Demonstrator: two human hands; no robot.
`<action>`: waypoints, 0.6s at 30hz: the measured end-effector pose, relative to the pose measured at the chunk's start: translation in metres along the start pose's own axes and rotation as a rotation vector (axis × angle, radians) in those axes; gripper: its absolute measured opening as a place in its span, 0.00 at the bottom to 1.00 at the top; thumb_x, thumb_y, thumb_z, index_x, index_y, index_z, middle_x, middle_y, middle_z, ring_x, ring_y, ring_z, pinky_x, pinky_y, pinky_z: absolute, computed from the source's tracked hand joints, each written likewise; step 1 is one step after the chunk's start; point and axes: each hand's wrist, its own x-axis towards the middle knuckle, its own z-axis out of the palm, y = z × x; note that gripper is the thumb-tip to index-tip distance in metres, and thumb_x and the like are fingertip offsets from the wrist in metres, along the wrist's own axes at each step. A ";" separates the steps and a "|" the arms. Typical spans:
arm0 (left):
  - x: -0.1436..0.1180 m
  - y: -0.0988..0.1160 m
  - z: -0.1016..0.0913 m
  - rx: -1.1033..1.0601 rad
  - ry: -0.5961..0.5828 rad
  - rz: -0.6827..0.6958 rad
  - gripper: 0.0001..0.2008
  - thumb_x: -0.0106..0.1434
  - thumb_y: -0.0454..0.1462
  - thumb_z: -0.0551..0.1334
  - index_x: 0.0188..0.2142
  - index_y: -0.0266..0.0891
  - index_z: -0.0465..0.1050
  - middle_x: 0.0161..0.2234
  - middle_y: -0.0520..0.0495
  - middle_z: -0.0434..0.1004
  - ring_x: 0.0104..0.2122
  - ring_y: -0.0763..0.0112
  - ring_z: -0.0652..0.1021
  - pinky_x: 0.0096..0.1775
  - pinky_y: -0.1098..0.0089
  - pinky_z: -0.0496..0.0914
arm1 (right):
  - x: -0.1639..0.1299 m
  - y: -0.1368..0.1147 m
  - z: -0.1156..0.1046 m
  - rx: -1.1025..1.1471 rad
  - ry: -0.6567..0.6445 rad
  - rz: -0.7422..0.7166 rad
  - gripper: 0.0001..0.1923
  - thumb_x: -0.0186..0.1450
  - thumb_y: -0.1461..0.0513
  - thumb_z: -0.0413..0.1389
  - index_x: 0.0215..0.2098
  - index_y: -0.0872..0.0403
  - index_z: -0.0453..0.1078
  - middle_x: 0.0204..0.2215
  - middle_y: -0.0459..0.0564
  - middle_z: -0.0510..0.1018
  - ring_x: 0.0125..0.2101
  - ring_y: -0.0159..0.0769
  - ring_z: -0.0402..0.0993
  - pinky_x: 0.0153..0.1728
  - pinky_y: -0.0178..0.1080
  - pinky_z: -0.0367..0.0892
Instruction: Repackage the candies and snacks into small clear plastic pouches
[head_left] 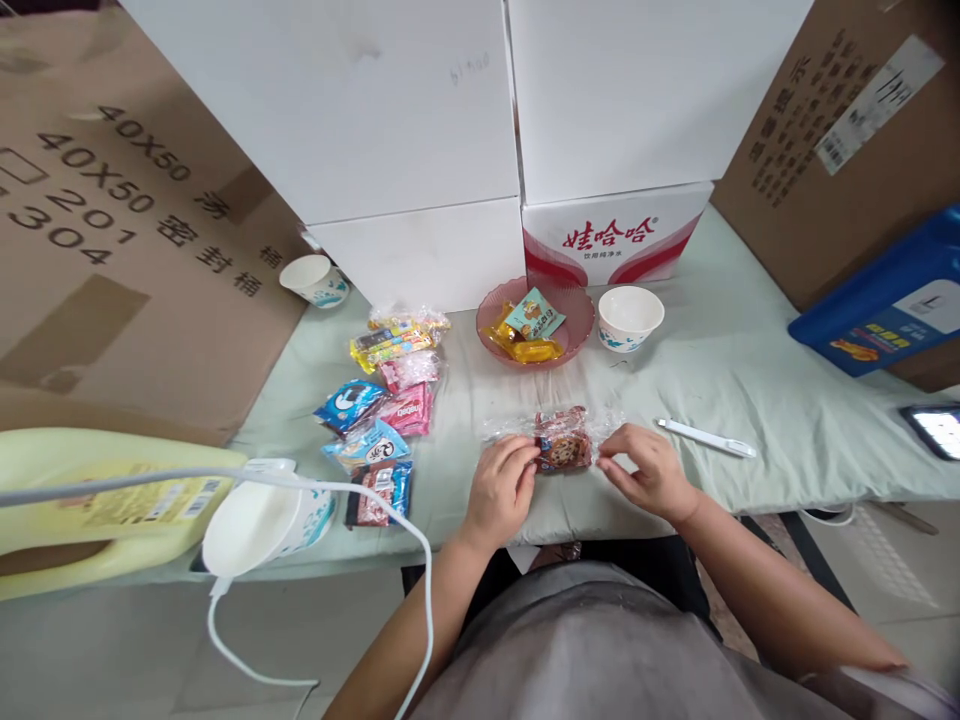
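A brown cookie packet (564, 448) in a loose clear wrapper lies on the pale green cloth in front of me. My left hand (501, 488) is closed on its left end, fingers curled over the plastic. With thumb and forefinger, my right hand (646, 472) pinches the clear film at the right end. Beyond the packet stands a pink glass bowl (577, 325) holding yellow-wrapped snacks (534, 350) and a light green sachet (536, 314). To the right of my right hand lies a slim white tool (706, 438), perhaps a cutter.
Several wrapped snacks (386, 410) lie at left. Paper bowls stand beside the pink bowl (631, 318), at back left (315, 282) and front left (251, 525). White boxes (420, 250) wall the back; cartons flank both sides. A white cable (424, 600) crosses the left foreground.
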 end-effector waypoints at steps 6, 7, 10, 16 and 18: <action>0.021 -0.011 0.008 0.204 -0.130 -0.094 0.24 0.68 0.43 0.55 0.61 0.38 0.59 0.56 0.36 0.71 0.59 0.50 0.67 0.58 0.46 0.59 | 0.022 0.004 0.013 -0.070 -0.133 0.059 0.15 0.71 0.61 0.44 0.52 0.53 0.67 0.49 0.57 0.76 0.52 0.43 0.70 0.52 0.51 0.67; 0.023 -0.010 0.007 0.208 -0.154 -0.087 0.24 0.68 0.43 0.55 0.61 0.39 0.59 0.53 0.37 0.73 0.57 0.51 0.69 0.58 0.46 0.58 | 0.023 0.009 0.015 -0.124 -0.116 0.119 0.17 0.71 0.61 0.43 0.53 0.54 0.67 0.53 0.59 0.74 0.55 0.45 0.69 0.54 0.53 0.66; 0.021 -0.002 -0.003 0.172 -0.210 -0.041 0.17 0.66 0.39 0.58 0.54 0.41 0.67 0.41 0.43 0.78 0.43 0.59 0.76 0.55 0.50 0.62 | 0.023 0.024 0.013 -0.226 -0.121 0.267 0.18 0.71 0.61 0.43 0.52 0.55 0.69 0.52 0.60 0.75 0.51 0.46 0.72 0.52 0.52 0.68; 0.002 0.024 -0.027 -0.066 -0.582 0.111 0.03 0.61 0.37 0.65 0.35 0.46 0.77 0.30 0.51 0.76 0.36 0.65 0.76 0.42 0.63 0.68 | 0.018 0.023 -0.004 -0.228 -0.211 0.416 0.14 0.69 0.58 0.48 0.47 0.51 0.72 0.35 0.51 0.82 0.34 0.41 0.78 0.37 0.43 0.72; 0.003 0.029 -0.028 -0.150 -0.654 0.112 0.03 0.60 0.40 0.66 0.35 0.46 0.77 0.31 0.51 0.77 0.36 0.66 0.76 0.40 0.66 0.69 | 0.024 0.015 -0.002 -0.198 -0.213 0.291 0.14 0.68 0.55 0.52 0.48 0.52 0.72 0.39 0.53 0.81 0.39 0.43 0.77 0.42 0.45 0.71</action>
